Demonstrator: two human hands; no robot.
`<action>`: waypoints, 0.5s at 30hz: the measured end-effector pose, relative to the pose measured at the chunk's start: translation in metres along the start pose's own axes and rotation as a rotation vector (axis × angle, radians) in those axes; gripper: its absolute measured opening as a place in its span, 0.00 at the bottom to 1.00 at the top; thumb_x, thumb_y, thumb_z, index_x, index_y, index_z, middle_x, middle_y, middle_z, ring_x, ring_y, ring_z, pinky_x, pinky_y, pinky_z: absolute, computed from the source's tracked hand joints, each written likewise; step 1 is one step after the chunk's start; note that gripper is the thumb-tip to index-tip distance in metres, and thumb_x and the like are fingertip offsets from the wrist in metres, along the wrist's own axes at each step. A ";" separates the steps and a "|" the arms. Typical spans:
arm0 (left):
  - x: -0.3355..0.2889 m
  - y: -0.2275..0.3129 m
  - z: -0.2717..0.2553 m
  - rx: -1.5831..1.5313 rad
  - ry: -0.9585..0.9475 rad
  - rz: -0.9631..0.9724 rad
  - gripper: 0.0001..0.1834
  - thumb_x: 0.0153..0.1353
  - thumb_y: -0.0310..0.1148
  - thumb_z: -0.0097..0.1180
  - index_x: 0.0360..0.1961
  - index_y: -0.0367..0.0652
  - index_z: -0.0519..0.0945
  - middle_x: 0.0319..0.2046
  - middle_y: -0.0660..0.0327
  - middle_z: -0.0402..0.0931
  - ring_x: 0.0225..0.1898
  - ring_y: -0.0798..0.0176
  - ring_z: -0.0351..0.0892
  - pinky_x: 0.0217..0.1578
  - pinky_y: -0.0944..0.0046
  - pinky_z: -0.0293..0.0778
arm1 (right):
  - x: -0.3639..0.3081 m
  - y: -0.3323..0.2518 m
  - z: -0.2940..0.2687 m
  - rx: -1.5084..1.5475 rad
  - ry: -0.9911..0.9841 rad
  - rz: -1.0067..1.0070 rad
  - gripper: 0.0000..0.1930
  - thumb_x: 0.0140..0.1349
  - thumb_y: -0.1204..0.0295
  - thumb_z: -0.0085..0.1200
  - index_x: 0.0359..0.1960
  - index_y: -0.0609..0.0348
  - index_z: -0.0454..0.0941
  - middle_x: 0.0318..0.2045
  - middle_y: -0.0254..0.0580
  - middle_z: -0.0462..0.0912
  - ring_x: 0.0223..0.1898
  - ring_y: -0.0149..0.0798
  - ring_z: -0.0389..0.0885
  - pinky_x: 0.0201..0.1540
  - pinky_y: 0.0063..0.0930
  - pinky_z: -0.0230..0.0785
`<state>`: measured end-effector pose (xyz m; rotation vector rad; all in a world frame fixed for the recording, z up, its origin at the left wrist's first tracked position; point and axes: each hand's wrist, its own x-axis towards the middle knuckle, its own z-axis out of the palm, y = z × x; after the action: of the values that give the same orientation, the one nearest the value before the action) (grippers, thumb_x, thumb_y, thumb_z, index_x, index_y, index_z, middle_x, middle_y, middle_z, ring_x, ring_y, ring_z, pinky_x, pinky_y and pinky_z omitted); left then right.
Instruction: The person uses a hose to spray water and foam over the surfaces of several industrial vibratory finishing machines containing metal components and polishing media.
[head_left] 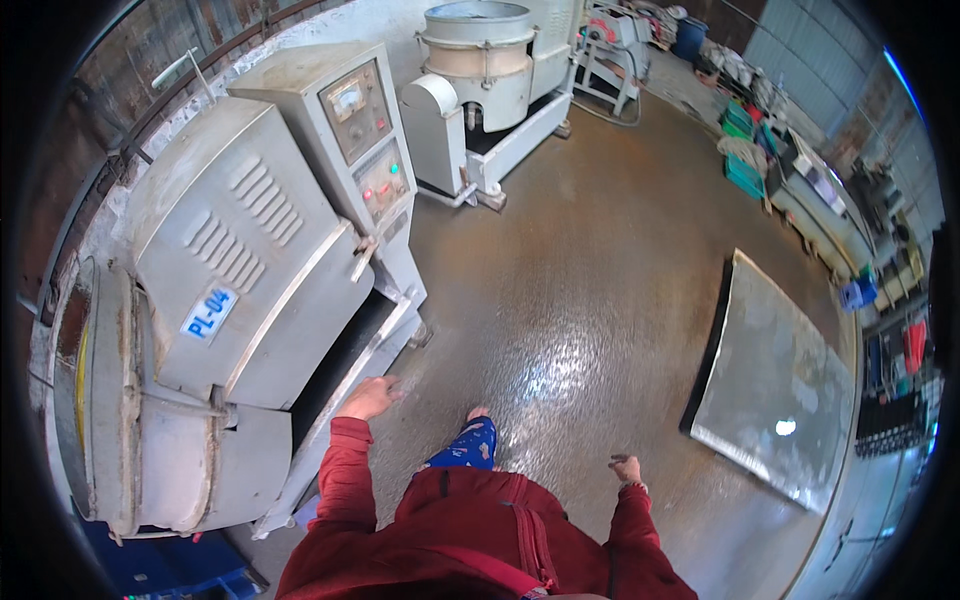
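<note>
My left hand (369, 399) hangs in the air beside the lower frame of a large grey machine (250, 230). Its fingers are loosely bent and a little apart, with nothing seen in them. On the other side of my body, my right hand (627, 469) is held low over the wet floor (560, 300). The fingers there are half bent and apart, and I make out nothing in them. Both arms are in red sleeves. One foot (478, 412) shows ahead of me below a blue patterned trouser leg.
A grey control cabinet (365, 130) with buttons and a gauge adjoins the machine. Farther ahead stands a round tub machine (480, 65) on a frame. To the right is a large flat grey-topped block (775, 380). Green baskets (742, 175) and clutter line the right wall.
</note>
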<state>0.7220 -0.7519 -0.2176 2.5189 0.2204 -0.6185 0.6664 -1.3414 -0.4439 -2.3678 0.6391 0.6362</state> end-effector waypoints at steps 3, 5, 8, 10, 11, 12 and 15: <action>0.066 0.013 -0.026 0.062 -0.057 -0.127 0.22 0.51 0.43 0.54 0.45 0.43 0.74 0.41 0.47 0.74 0.46 0.47 0.72 0.47 0.55 0.67 | 0.075 -0.027 -0.012 0.092 -0.014 -0.021 0.17 0.43 0.72 0.59 0.38 0.58 0.79 0.24 0.43 0.80 0.23 0.32 0.76 0.27 0.29 0.69; 0.124 0.011 -0.036 0.075 -0.059 -0.074 0.22 0.49 0.44 0.55 0.42 0.43 0.77 0.40 0.47 0.74 0.45 0.48 0.73 0.46 0.53 0.67 | 0.114 -0.035 -0.019 0.201 -0.021 -0.031 0.16 0.43 0.74 0.57 0.38 0.64 0.79 0.23 0.41 0.80 0.20 0.30 0.74 0.24 0.27 0.67; 0.243 0.042 -0.065 0.170 -0.039 -0.110 0.21 0.49 0.44 0.54 0.39 0.38 0.77 0.38 0.47 0.75 0.42 0.46 0.74 0.44 0.51 0.68 | 0.161 -0.042 -0.023 0.333 0.102 -0.035 0.17 0.41 0.71 0.58 0.34 0.68 0.79 0.26 0.48 0.81 0.30 0.38 0.80 0.35 0.31 0.71; 0.331 0.100 -0.085 0.192 -0.042 -0.016 0.20 0.49 0.44 0.54 0.34 0.36 0.78 0.35 0.45 0.75 0.39 0.45 0.75 0.42 0.51 0.69 | 0.182 -0.023 -0.033 0.308 0.203 0.067 0.11 0.39 0.73 0.59 0.27 0.67 0.80 0.19 0.41 0.79 0.20 0.31 0.74 0.22 0.27 0.66; 0.359 0.146 -0.110 0.191 -0.030 0.067 0.20 0.49 0.44 0.54 0.32 0.36 0.78 0.33 0.44 0.76 0.37 0.44 0.75 0.40 0.51 0.70 | 0.185 -0.030 -0.047 0.377 0.094 0.266 0.08 0.42 0.73 0.57 0.24 0.66 0.79 0.16 0.39 0.77 0.21 0.31 0.74 0.22 0.27 0.66; 0.383 0.184 -0.128 0.177 -0.026 0.151 0.22 0.50 0.46 0.52 0.31 0.33 0.78 0.32 0.44 0.76 0.35 0.44 0.76 0.37 0.51 0.71 | 0.189 -0.040 -0.058 0.385 0.050 0.335 0.08 0.42 0.73 0.56 0.24 0.66 0.79 0.17 0.39 0.78 0.21 0.31 0.75 0.22 0.27 0.66; 0.457 0.285 -0.157 0.039 -0.242 0.390 0.29 0.55 0.53 0.43 0.15 0.36 0.78 0.15 0.51 0.75 0.25 0.49 0.77 0.32 0.53 0.70 | 0.237 -0.098 -0.081 0.383 -0.028 0.369 0.08 0.43 0.73 0.55 0.25 0.66 0.79 0.17 0.40 0.78 0.22 0.32 0.75 0.23 0.29 0.67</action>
<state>1.2632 -0.8956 -0.1836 2.3993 -0.3654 -0.7589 0.9279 -1.3929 -0.4807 -1.8984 1.0943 0.6334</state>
